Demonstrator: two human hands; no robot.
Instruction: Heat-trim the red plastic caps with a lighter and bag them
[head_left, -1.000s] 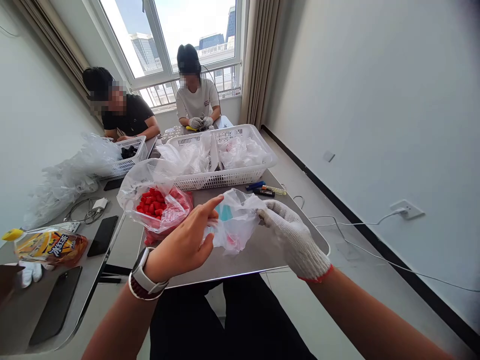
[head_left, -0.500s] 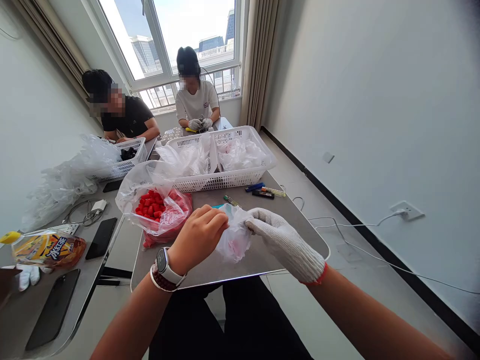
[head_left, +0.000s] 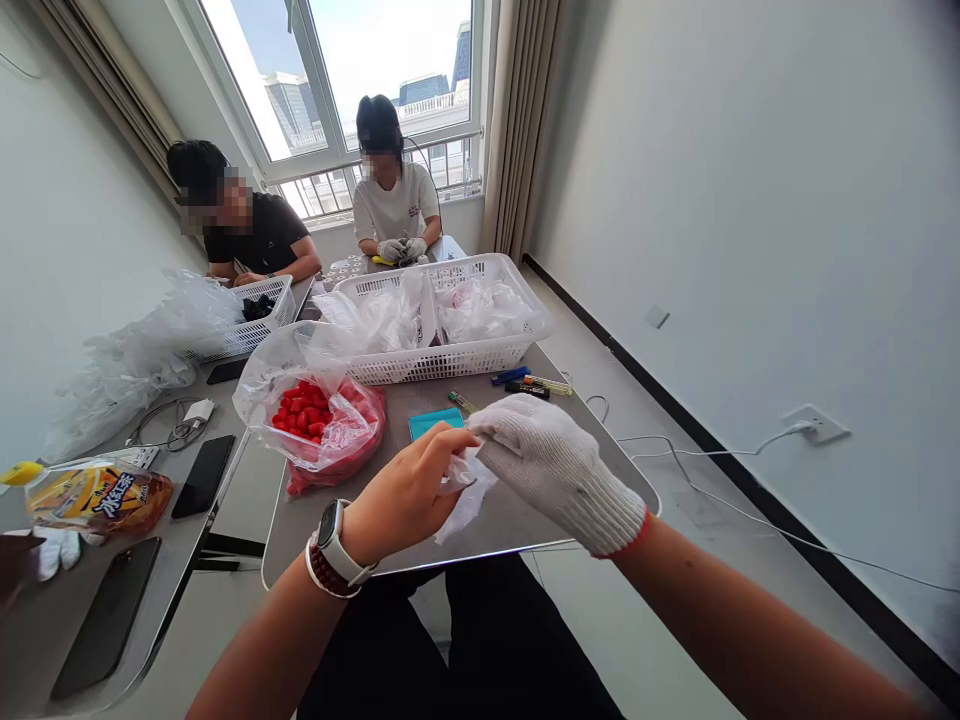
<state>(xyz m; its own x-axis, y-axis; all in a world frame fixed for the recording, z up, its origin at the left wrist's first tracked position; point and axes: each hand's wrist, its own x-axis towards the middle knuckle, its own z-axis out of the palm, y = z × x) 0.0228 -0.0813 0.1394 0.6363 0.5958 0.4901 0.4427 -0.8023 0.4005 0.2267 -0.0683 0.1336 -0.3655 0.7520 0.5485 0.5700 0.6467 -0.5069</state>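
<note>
A small clear plastic bag (head_left: 463,500) hangs between my hands over the near part of the table. My left hand (head_left: 409,490), bare and with a watch on its wrist, has its fingers closed on the bag. In a white knit glove, my right hand (head_left: 551,455) pinches the bag's upper part, close to the left fingertips. What the bag holds is hidden by my fingers. Just behind my hands lies a turquoise flat item (head_left: 435,420). Left of them, a large open plastic bag (head_left: 337,455) is filled with red caps (head_left: 304,410).
A white basket (head_left: 450,362) with plastic bags stands at the back. Pens or markers (head_left: 527,388) lie before it. Phones (head_left: 109,615) and a drink bottle (head_left: 97,500) are on the left table. Two people sit near the window (head_left: 405,70).
My hands have come closer together, the right moving left over the bag. The bag is gathered smaller, and more of the turquoise item shows behind.
</note>
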